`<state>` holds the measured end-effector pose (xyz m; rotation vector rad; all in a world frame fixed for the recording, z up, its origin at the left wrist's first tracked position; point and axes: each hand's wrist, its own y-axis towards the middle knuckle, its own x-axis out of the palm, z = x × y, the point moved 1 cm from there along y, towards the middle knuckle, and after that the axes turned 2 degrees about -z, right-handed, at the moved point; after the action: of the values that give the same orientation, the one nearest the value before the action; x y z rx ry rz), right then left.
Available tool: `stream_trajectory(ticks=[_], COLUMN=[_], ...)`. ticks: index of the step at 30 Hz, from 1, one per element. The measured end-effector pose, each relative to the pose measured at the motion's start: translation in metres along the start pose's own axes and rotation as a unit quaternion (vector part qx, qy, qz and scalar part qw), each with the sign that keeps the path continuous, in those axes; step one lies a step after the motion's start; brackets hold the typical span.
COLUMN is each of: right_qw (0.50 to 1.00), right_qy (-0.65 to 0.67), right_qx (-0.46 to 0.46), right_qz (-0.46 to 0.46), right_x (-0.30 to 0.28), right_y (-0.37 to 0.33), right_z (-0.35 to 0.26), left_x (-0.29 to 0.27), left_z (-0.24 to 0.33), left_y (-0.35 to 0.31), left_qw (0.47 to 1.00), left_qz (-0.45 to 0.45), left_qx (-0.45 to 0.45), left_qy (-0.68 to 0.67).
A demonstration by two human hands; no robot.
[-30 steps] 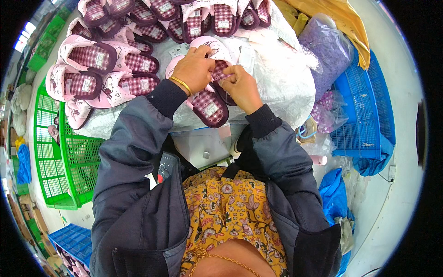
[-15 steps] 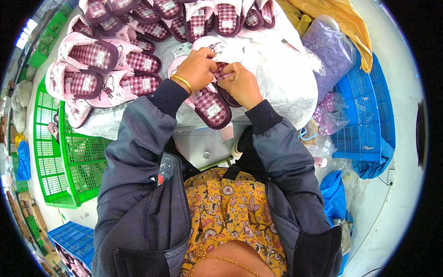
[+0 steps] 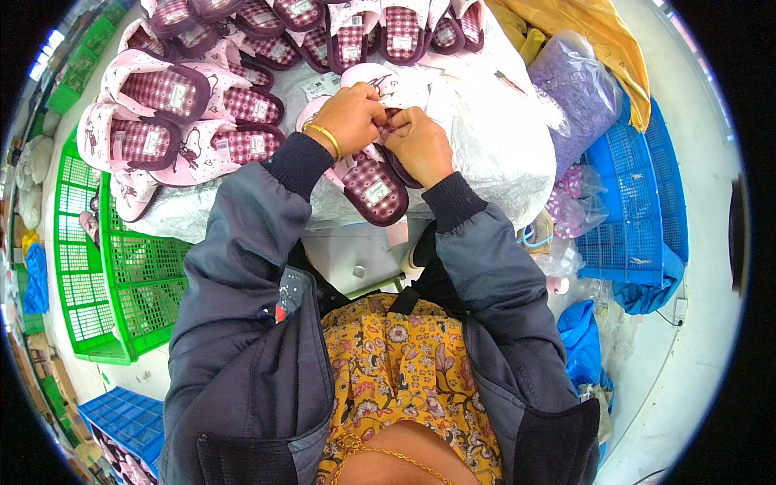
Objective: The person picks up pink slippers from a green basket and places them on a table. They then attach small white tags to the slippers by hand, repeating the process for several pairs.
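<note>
Right now both hands, left hand point(image 3: 349, 115) and right hand point(image 3: 418, 143), pinch the pink plaid-lined slipper point(image 3: 368, 176) on the white plastic sheet point(image 3: 493, 137) mid-tabletop; fingers hide its upper, so it may well slip off the near edge.

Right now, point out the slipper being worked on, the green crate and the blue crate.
slipper point(image 3: 373, 187): head view, on its checked insole.
green crate point(image 3: 133, 275): head view, on its mesh wall.
blue crate point(image 3: 626, 210): head view, on its mesh floor.
</note>
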<state>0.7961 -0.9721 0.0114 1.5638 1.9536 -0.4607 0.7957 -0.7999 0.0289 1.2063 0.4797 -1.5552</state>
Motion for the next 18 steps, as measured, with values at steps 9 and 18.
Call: stream_trajectory(ticks=[9,18], right_qw=[1.000,0.998], right_qy=[-0.019,0.035], right_qx=[0.003,-0.058], right_qz=[0.008,0.015], right_x=[0.000,0.001], right_y=[-0.002,-0.003], right_z=[-0.004,0.003], left_x=[-0.004,0.001], left_z=[0.006,0.023], left_y=[0.017,0.024], left_qw=[0.990,0.973], left_qz=[-0.083,-0.085], left_qx=[0.022,0.032], left_qy=[0.111,0.214])
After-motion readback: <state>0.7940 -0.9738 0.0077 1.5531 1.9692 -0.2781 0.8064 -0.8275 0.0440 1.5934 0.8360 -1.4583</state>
